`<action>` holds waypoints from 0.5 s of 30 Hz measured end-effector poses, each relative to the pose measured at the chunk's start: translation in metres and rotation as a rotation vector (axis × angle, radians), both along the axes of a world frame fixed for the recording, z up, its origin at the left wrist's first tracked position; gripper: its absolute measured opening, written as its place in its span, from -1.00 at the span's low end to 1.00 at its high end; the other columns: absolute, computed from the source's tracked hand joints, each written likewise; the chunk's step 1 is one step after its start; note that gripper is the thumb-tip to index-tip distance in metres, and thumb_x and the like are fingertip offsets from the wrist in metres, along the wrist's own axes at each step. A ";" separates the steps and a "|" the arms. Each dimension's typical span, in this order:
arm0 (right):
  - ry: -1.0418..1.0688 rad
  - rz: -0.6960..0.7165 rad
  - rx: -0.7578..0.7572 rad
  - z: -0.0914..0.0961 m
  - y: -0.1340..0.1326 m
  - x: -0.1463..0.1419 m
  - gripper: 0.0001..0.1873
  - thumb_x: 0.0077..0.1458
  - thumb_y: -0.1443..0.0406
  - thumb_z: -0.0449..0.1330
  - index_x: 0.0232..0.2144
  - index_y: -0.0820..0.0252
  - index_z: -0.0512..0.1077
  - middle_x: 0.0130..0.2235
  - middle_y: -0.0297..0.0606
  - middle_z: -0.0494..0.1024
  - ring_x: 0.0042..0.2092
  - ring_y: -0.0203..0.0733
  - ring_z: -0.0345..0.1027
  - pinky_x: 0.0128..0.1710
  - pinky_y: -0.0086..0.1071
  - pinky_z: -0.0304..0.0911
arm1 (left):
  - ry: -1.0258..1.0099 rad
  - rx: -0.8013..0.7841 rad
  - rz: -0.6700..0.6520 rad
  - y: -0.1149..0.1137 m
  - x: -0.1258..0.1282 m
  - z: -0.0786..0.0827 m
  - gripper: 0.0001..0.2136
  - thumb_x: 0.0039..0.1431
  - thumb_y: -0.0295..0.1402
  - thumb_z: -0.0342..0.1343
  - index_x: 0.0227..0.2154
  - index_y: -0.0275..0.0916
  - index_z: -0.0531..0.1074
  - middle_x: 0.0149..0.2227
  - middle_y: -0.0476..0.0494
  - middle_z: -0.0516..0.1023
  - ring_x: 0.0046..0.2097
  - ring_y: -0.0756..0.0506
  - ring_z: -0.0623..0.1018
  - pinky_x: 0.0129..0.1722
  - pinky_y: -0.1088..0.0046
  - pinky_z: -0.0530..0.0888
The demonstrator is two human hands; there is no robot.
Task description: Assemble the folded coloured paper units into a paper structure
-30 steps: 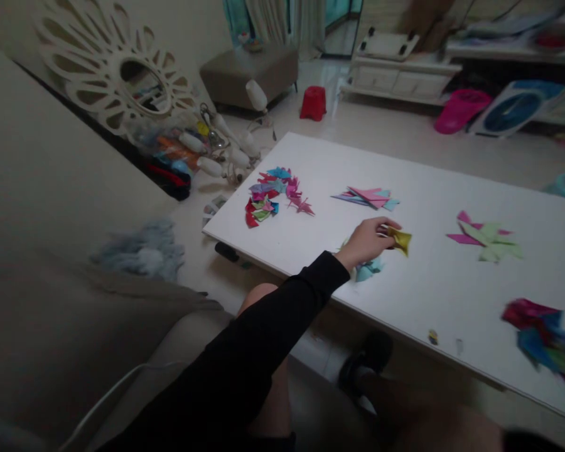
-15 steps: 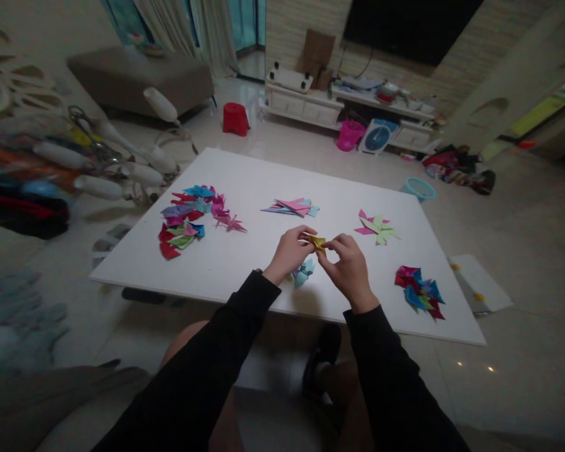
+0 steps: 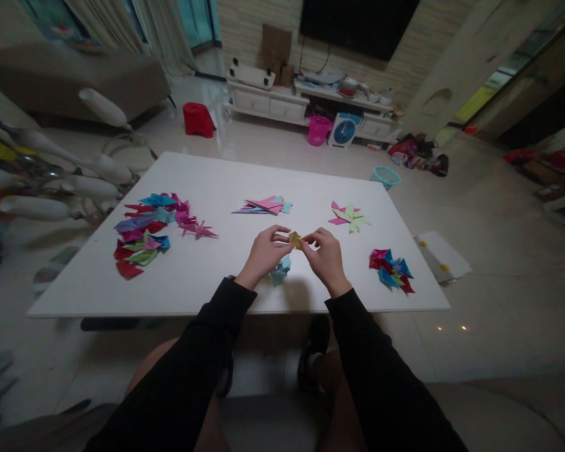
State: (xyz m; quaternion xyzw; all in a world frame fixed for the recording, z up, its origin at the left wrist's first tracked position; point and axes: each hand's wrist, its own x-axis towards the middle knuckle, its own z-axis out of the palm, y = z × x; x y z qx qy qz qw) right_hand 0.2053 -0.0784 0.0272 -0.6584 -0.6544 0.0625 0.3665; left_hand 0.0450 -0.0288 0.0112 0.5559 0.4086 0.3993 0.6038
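A small yellow folded paper piece (image 3: 295,240) is held up between my two hands, over the near middle of the white table. My left hand (image 3: 267,250) pinches its left side. On its right side, the thumb and fingertips of my right hand (image 3: 326,255) are closed. Below my left hand lies a light blue folded paper piece (image 3: 281,271), partly covered by the fingers. Beyond my hands is a stack of pink, blue and purple folded paper (image 3: 263,205). Pink and light green folded paper pieces (image 3: 351,216) lie further right.
Several colourful folded papers (image 3: 144,235) are heaped on the left of the white table (image 3: 207,276). Another heap of folded papers (image 3: 392,271) lies near its right edge. Past the table stand a red stool (image 3: 198,120), a pink bin (image 3: 319,130) and a light blue basket (image 3: 385,176).
The view has swung to the right, so everything appears further left. The yellow paper piece has turned between my fingers, and both hands still hold it.
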 end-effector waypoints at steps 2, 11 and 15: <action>0.033 -0.028 -0.029 0.000 0.001 0.005 -0.83 0.19 0.27 0.24 -0.45 0.15 0.53 -0.38 -0.27 0.47 -0.28 -0.17 0.34 -0.25 -0.31 0.22 | -0.020 -0.028 -0.008 0.000 0.000 0.003 -0.60 -0.09 -0.42 0.34 -0.12 -0.30 0.45 -0.28 -0.20 0.64 -0.23 -0.12 0.66 -0.23 0.38 0.58; -0.030 -0.075 -0.075 -0.001 -0.007 0.027 -0.87 0.14 0.33 0.26 -0.44 0.18 0.57 -0.37 -0.29 0.50 -0.30 -0.23 0.32 -0.22 -0.33 0.22 | 0.066 -0.044 0.026 -0.001 -0.002 0.009 -0.74 0.04 -0.37 0.18 -0.18 -0.30 0.45 -0.25 -0.20 0.63 -0.28 -0.12 0.67 -0.30 0.38 0.58; -0.166 -0.201 -0.118 0.002 -0.020 0.075 -0.84 0.16 0.27 0.26 -0.43 0.17 0.60 -0.34 -0.26 0.53 -0.26 -0.19 0.34 -0.19 -0.31 0.22 | 0.105 -0.048 0.015 0.001 -0.004 0.007 -0.74 0.02 -0.36 0.18 -0.19 -0.29 0.46 -0.25 -0.20 0.62 -0.28 -0.13 0.66 -0.32 0.39 0.56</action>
